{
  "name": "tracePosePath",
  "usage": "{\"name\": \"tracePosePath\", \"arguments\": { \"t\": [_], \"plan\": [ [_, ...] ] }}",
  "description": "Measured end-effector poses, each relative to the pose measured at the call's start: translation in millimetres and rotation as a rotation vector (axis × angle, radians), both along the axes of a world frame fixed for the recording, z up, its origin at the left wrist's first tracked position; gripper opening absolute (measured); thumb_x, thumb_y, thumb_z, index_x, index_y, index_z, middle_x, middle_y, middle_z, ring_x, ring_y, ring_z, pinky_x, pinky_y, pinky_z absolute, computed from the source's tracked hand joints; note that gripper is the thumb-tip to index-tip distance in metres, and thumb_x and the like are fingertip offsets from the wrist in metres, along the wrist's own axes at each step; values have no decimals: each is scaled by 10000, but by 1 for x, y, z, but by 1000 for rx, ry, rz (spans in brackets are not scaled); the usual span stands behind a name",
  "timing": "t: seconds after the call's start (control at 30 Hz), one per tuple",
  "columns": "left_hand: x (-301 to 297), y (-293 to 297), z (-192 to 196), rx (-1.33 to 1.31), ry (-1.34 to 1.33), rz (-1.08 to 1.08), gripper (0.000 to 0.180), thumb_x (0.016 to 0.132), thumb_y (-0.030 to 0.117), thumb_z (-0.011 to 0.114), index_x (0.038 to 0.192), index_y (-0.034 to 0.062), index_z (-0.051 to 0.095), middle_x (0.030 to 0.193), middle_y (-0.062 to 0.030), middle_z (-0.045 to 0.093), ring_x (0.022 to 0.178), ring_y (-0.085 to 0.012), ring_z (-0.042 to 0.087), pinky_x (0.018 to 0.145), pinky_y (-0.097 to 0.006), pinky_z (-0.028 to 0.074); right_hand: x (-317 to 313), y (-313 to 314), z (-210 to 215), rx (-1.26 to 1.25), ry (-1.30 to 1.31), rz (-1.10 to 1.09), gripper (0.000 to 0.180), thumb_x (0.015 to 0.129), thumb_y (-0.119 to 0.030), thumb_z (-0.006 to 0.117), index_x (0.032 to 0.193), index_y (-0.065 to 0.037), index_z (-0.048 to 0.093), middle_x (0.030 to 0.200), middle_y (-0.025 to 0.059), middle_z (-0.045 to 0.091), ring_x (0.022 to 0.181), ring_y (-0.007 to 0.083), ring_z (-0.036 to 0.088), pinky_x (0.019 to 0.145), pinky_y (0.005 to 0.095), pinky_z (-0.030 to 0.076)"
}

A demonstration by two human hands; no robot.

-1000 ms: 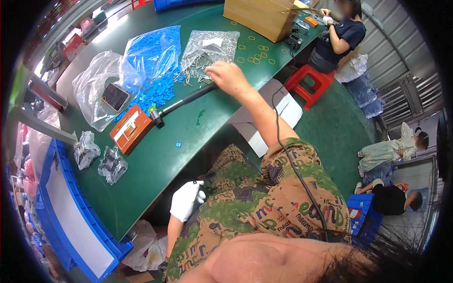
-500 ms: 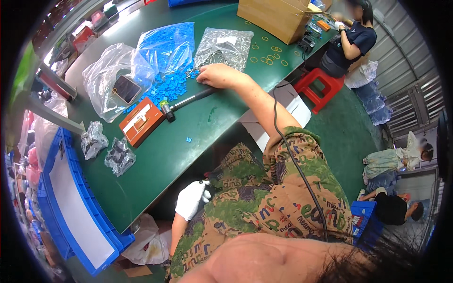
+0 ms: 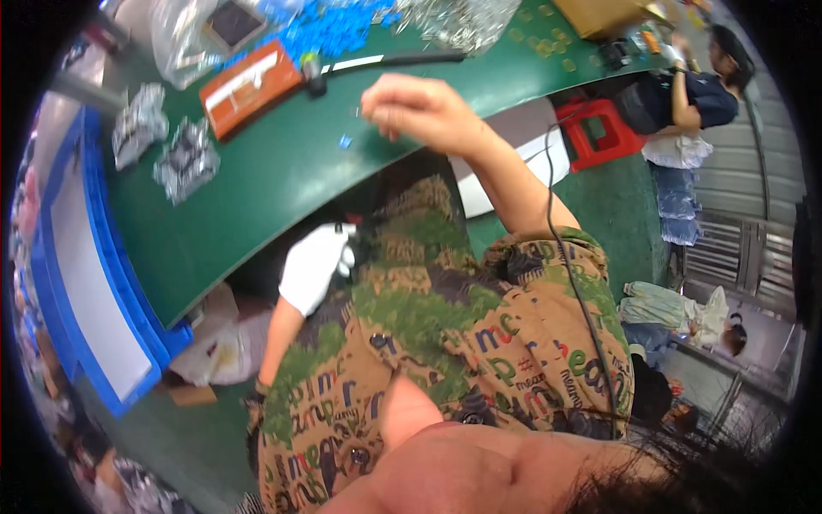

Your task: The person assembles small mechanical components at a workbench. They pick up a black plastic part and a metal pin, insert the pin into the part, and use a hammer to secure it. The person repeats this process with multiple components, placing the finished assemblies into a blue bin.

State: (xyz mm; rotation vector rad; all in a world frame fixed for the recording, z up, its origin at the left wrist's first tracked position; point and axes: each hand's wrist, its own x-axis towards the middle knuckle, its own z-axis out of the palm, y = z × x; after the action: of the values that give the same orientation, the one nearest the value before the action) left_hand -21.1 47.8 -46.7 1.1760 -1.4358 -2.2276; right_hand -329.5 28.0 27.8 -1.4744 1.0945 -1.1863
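Observation:
My right hand [image 3: 419,111] is bare and hovers over the front edge of the green table [image 3: 257,193]. Its fingers are pinched, with a tiny glint at the tips that is too small to name. In a white glove, my left hand [image 3: 315,267] is at my lap below the table edge, its fingers curled by something small and dark. Beyond the right hand lies a hammer [image 3: 314,79] with a dark handle. A single small blue piece [image 3: 345,141] rests left of that hand. Farther back are a heap of blue pieces [image 3: 330,36] and a bag of silvery metal parts [image 3: 467,21].
An orange-brown box [image 3: 248,92], a phone [image 3: 233,24] and two plastic-wrapped bundles [image 3: 187,161] occupy the left of the table. Rubber bands [image 3: 544,47] and a cardboard box [image 3: 599,15] are at far right, near a seated co-worker [image 3: 711,90]. A black cable [image 3: 561,248] hangs over my right arm.
My right hand has left the heap by the metal parts and come back toward me, to the table's near edge. The whole view has shifted; my left hand stays at my lap.

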Motion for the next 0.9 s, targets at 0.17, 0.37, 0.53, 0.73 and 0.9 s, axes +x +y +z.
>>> {"name": "tracePosePath", "arguments": {
  "t": [0.17,0.37,0.53,0.73,0.9],
  "plan": [
    [-5,-1,24,-219,-208,-26,297,1035,229,567,1210,27,696,744,-26,677,604,-89,598,602,-255,495,73,60,-29,321,-248,163,135,1036,-105,595,1088,-10,676,989,11,610,820,80,604,716,246,522],
    [-8,-3,28,-260,-184,7,262,1044,188,563,1147,-24,678,754,-40,673,607,-91,596,582,-244,481,87,64,-49,392,-253,110,161,1037,-133,605,1110,-16,688,968,-5,607,818,70,609,690,246,532],
    [-7,-2,26,-277,-192,10,261,1039,204,564,1139,-6,685,750,-32,677,604,-88,598,582,-248,485,96,66,-54,409,-174,29,154,1029,-127,607,1109,-24,689,969,-8,607,803,60,610,680,237,528],
    [-7,-1,24,-353,-265,-17,261,1034,236,570,1125,31,702,743,-26,689,598,-88,608,581,-258,495,111,70,-63,-90,220,-110,140,956,-31,607,1074,-14,680,973,84,613,813,211,638,715,319,526],
    [-2,1,19,-545,-314,-101,266,1030,267,589,1092,38,709,738,-32,691,592,-97,611,583,-267,501,118,69,-55,-9,330,-163,203,938,-25,615,1140,-30,637,951,108,591,837,275,638,749,360,524]
  ]
}}
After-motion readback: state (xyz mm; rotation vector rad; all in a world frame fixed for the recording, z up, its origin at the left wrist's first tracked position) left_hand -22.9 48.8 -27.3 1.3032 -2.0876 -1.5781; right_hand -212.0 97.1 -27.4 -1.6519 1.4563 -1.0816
